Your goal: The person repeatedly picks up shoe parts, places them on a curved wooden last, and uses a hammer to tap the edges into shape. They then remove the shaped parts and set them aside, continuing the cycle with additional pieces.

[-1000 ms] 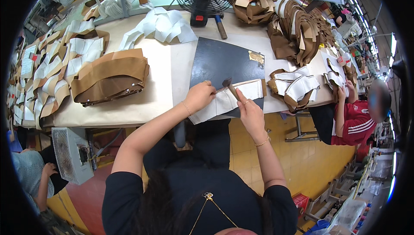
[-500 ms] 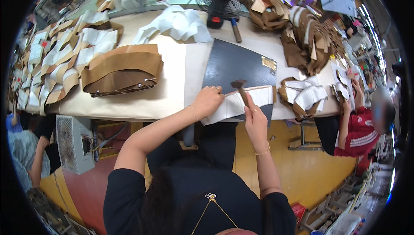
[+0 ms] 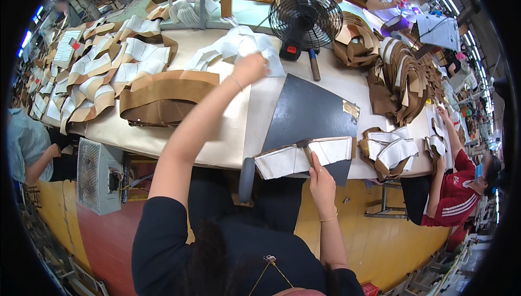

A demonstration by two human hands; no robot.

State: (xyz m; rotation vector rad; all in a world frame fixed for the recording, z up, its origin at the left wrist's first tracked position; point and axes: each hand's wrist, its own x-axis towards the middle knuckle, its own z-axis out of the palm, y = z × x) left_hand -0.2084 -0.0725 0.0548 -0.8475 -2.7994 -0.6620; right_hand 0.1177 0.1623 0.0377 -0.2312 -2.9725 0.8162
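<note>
My right hand is closed round the handle of a hammer, whose dark head lies over the upper edge of a long white-faced strip with brown edging. The strip spans the near edge of a dark board, its left part overhanging the table edge. My left arm stretches forward, and my left hand is at a heap of thin white pieces. Its fingers are curled and smeared by motion, so whether they grip a piece is unclear.
Folded brown pieces lie left of the board, with white-and-brown strips beyond. A black fan and another tool's handle are behind it. Brown bundles and a white-brown stack lie right. Co-workers sit at both sides.
My left hand has left the strip and moved forward to the white heap. The hammer, raised at the strip before, is now lower, its head against the strip's upper edge.
</note>
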